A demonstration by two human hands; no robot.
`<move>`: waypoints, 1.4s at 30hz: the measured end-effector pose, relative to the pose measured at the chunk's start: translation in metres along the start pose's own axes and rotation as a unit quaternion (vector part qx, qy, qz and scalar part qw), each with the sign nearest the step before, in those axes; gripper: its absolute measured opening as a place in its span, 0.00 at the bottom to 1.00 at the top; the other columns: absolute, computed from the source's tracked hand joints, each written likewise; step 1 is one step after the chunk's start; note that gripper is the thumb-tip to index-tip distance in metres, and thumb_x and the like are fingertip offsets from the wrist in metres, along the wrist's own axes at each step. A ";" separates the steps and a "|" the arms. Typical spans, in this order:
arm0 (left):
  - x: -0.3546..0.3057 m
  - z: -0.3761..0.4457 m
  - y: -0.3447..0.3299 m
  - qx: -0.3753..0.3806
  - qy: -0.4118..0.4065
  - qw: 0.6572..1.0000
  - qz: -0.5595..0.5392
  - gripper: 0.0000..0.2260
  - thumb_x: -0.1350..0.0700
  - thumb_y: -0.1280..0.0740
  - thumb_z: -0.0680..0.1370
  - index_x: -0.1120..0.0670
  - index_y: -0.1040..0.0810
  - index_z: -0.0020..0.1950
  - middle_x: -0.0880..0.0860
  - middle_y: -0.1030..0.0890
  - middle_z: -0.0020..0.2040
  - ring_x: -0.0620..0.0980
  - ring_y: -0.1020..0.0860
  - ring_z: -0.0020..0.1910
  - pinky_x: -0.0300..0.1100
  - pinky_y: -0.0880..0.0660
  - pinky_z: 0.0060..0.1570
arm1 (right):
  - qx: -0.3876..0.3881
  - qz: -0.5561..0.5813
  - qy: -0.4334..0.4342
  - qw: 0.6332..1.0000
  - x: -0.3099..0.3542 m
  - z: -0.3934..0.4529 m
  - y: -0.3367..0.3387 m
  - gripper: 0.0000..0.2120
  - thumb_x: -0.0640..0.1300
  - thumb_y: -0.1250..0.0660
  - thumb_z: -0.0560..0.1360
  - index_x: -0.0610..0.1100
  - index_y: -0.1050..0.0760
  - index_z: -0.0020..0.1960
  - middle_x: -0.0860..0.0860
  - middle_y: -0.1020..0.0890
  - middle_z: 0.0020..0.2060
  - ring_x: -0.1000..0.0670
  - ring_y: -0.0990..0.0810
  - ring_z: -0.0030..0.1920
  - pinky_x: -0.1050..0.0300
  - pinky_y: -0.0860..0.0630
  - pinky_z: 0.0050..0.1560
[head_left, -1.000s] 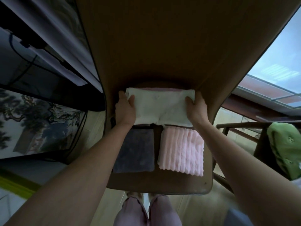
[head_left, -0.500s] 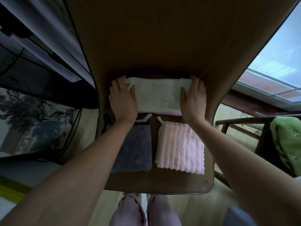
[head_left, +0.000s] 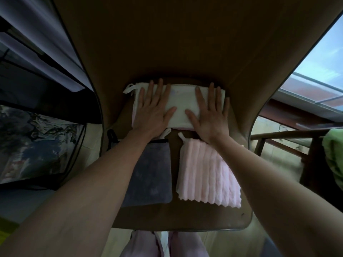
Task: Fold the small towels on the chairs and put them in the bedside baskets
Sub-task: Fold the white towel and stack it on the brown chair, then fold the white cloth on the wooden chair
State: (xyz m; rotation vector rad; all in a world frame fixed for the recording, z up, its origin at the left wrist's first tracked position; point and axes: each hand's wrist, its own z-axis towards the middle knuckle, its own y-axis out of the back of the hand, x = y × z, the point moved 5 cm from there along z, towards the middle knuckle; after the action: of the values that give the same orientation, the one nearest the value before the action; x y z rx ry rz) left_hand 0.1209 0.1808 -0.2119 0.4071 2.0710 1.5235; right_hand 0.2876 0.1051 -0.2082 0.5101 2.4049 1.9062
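A folded cream towel (head_left: 181, 102) with a pink underside lies at the back of the brown chair seat (head_left: 185, 217), against the backrest. My left hand (head_left: 155, 110) presses flat on its left half, fingers spread. My right hand (head_left: 209, 112) presses flat on its right half. Nearer to me, a grey towel (head_left: 154, 175) lies flat on the seat's left side under my left forearm. A pink ribbed towel (head_left: 206, 173) with a small loop lies flat to its right.
The chair's tall backrest (head_left: 185, 43) rises just behind the towels. A second wooden chair (head_left: 289, 143) stands at the right with a green cloth (head_left: 334, 154) draped on it. A dark framed picture (head_left: 37, 141) leans at the left. My pink-trousered legs (head_left: 163, 243) are below the seat's front edge.
The cream towel, held by its ends a second ago, has been folded over and laid down. Both hands let go of its edges and now lie flat on top of it.
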 end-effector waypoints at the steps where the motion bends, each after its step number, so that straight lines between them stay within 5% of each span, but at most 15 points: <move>1: 0.000 0.001 0.000 0.009 -0.001 1.000 0.000 0.30 0.38 0.55 0.82 0.50 0.59 0.79 0.53 0.60 0.80 0.53 0.62 0.78 0.50 0.68 0.73 | 0.007 0.002 -0.002 1.000 0.000 0.000 0.000 0.34 0.67 0.56 0.79 0.54 0.62 0.79 0.45 0.62 0.78 0.44 0.65 0.77 0.42 0.67 0.75; 8: -0.010 -0.010 0.051 0.092 0.014 0.995 -0.028 0.29 0.40 0.54 0.82 0.52 0.57 0.80 0.54 0.58 0.80 0.54 0.61 0.78 0.54 0.63 0.75 | 0.068 0.085 -0.039 0.993 0.008 -0.024 0.039 0.32 0.64 0.57 0.81 0.53 0.62 0.79 0.45 0.61 0.79 0.46 0.63 0.78 0.46 0.65 0.76; 12: -0.054 -0.041 0.110 0.091 -0.009 0.990 -0.107 0.24 0.46 0.49 0.84 0.56 0.42 0.77 0.57 0.37 0.76 0.56 0.38 0.73 0.50 0.42 0.73 | -0.033 0.218 -0.075 0.972 0.005 -0.088 0.112 0.29 0.58 0.50 0.82 0.47 0.48 0.79 0.44 0.43 0.78 0.45 0.43 0.76 0.48 0.47 0.76; 16: -0.123 -0.073 0.152 0.104 -0.069 0.988 -0.086 0.17 0.51 0.43 0.83 0.53 0.31 0.71 0.53 0.26 0.67 0.53 0.27 0.62 0.47 0.29 0.60 | -0.057 0.273 -0.143 0.950 -0.022 -0.169 0.156 0.24 0.52 0.43 0.82 0.45 0.39 0.75 0.46 0.31 0.71 0.47 0.30 0.68 0.50 0.32 0.66; 20: -0.220 -0.101 0.175 0.100 -0.157 0.977 -0.102 0.12 0.52 0.41 0.82 0.52 0.25 0.64 0.50 0.21 0.58 0.47 0.24 0.52 0.39 0.30 0.47 | -0.107 0.286 -0.255 0.917 -0.086 -0.264 0.191 0.18 0.46 0.39 0.80 0.41 0.31 0.68 0.43 0.24 0.63 0.43 0.25 0.62 0.48 0.28 0.60; 23: -0.303 -0.119 0.172 0.133 -0.223 0.961 -0.096 0.13 0.52 0.42 0.83 0.53 0.24 0.64 0.51 0.21 0.58 0.49 0.23 0.53 0.44 0.25 0.49 | -0.121 0.274 -0.347 0.889 -0.144 -0.340 0.202 0.13 0.45 0.40 0.81 0.40 0.28 0.62 0.43 0.21 0.55 0.42 0.22 0.55 0.49 0.26 0.52; 30: -0.466 -0.141 0.126 0.177 -0.310 0.934 -0.019 0.12 0.52 0.42 0.81 0.52 0.24 0.61 0.50 0.22 0.56 0.53 0.23 0.54 0.51 0.24 0.50 | -0.135 0.299 -0.466 0.822 -0.276 -0.458 0.190 0.11 0.45 0.41 0.81 0.42 0.26 0.60 0.46 0.19 0.53 0.44 0.21 0.53 0.49 0.24 0.52; 36: -0.552 -0.114 0.068 0.204 -0.273 0.940 0.001 0.11 0.56 0.40 0.80 0.55 0.23 0.59 0.53 0.22 0.55 0.55 0.24 0.54 0.52 0.24 0.48 | -0.091 0.320 -0.451 0.828 -0.372 -0.450 0.163 0.10 0.44 0.42 0.81 0.42 0.26 0.59 0.46 0.20 0.53 0.44 0.22 0.53 0.49 0.24 0.49; 42: -0.585 -0.081 0.031 0.195 -0.208 0.957 -0.051 0.14 0.56 0.39 0.80 0.53 0.24 0.65 0.51 0.23 0.62 0.53 0.25 0.60 0.45 0.28 0.51 | -0.087 0.272 -0.372 0.883 -0.446 -0.379 0.141 0.19 0.45 0.37 0.79 0.42 0.30 0.68 0.44 0.26 0.63 0.42 0.28 0.63 0.48 0.28 0.61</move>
State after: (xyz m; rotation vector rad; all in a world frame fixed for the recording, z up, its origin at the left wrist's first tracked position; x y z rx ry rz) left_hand 0.5481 -0.1838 -0.0258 0.6896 2.0015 0.8691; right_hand 0.6573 -0.3461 -0.0582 1.6724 1.6648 1.5864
